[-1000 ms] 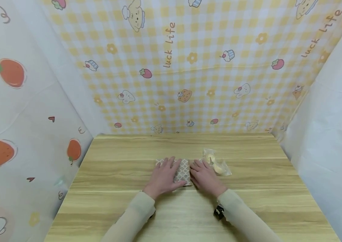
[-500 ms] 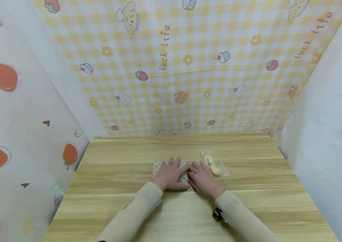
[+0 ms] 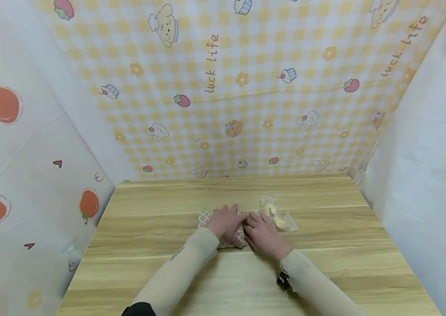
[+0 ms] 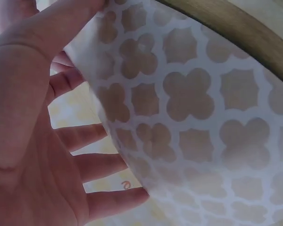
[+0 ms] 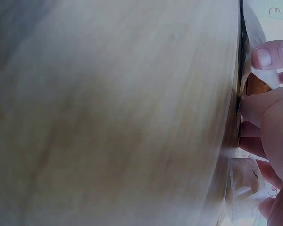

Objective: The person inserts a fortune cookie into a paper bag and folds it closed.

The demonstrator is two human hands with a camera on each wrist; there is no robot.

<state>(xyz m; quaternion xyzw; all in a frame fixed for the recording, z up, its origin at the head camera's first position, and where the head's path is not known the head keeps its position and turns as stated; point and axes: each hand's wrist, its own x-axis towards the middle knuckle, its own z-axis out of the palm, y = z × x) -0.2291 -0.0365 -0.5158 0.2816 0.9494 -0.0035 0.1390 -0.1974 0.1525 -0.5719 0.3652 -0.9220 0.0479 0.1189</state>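
Note:
A flat paper bag (image 3: pixel 205 218) with a beige-and-white quatrefoil pattern lies on the table, its mouth facing right. Across its top rests my left hand (image 3: pixel 226 223), fingers spread, index and thumb reaching toward the mouth's two corners. The left wrist view has those fingers against the edge of the patterned paper (image 4: pixel 188 94). My right hand (image 3: pixel 264 235) is at the mouth; the right wrist view shows its thumb and fingers pinching the paper edge beside a brown gap (image 5: pixel 257 85). What lies inside is hidden. Just beyond that hand are fortune cookies (image 3: pixel 280 222) in clear wrappers.
The wood-grain table (image 3: pixel 155 228) reaches back to a yellow checked cloth (image 3: pixel 242 105). White hangings stand at both sides, the left one (image 3: pixel 29 175) printed with fruit. A black wrist device (image 3: pixel 283 279) sits at the right sleeve.
My left hand has moved slightly right over the bag, its index and thumb now nearer the mouth. The right hand stays at the mouth. The head view has shifted a little.

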